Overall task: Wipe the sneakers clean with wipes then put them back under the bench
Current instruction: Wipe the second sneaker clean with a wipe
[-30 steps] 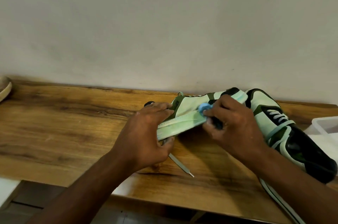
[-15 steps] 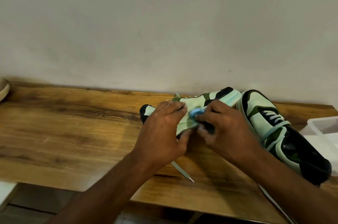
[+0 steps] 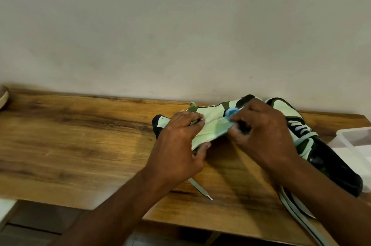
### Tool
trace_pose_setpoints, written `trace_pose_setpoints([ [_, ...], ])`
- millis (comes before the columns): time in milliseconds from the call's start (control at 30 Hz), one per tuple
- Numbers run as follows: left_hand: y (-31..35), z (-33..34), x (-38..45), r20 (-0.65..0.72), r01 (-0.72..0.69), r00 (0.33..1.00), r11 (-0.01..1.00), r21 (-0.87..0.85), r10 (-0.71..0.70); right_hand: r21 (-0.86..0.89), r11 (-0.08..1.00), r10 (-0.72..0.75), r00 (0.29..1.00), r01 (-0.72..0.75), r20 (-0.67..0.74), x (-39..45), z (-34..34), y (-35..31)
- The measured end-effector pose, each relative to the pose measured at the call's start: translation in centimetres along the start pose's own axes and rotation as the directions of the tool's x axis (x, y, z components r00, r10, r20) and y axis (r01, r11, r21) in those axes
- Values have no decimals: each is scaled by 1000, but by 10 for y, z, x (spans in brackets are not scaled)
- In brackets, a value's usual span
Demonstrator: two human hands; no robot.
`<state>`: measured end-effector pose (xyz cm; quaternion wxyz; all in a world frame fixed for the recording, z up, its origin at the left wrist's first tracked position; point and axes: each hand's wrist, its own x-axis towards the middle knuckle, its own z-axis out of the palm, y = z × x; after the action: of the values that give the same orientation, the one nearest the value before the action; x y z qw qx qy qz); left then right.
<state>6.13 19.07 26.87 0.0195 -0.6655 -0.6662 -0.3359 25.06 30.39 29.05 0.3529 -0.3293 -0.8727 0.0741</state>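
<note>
**Meanwhile, a sneaker gets its sole edge wiped on the bench**

Right now the left hand (image 3: pixel 176 145) grips the near sneaker (image 3: pixel 210 123), which lies tipped on its side on the wooden bench (image 3: pixel 80 145), its pale green sole edge facing the camera. Fingers curl over the upper while the thumb presses from below, at about 6 o'clock of the shoe. At 3 o'clock from that hand, the right hand (image 3: pixel 263 135) pinches a small blue wipe (image 3: pixel 230 113) in curled fingers and holds it against the side of the same sneaker, near its dark green and black panels. A loose lace end (image 3: pixel 200 188) trails across the wood at 6 o'clock of the left hand. Just beside the held shoe, at its 3 o'clock, the second sneaker (image 3: pixel 321 151) rests on the bench, partly hidden by the right forearm. A white plastic container (image 3: pixel 353 139) sits at the far right edge, touching or nearly touching that second shoe.
</note>
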Motion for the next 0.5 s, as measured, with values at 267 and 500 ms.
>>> trace_pose_setpoints([
  [267,0,-1,0,11,2,1000,1000,-26,-1,118,980,-176,969,157,174,-14,14,-20],
  [500,1,0,0,1,26,1000,999,-25,-26,17,999,32,998,-31,-57,-2,8,-2],
])
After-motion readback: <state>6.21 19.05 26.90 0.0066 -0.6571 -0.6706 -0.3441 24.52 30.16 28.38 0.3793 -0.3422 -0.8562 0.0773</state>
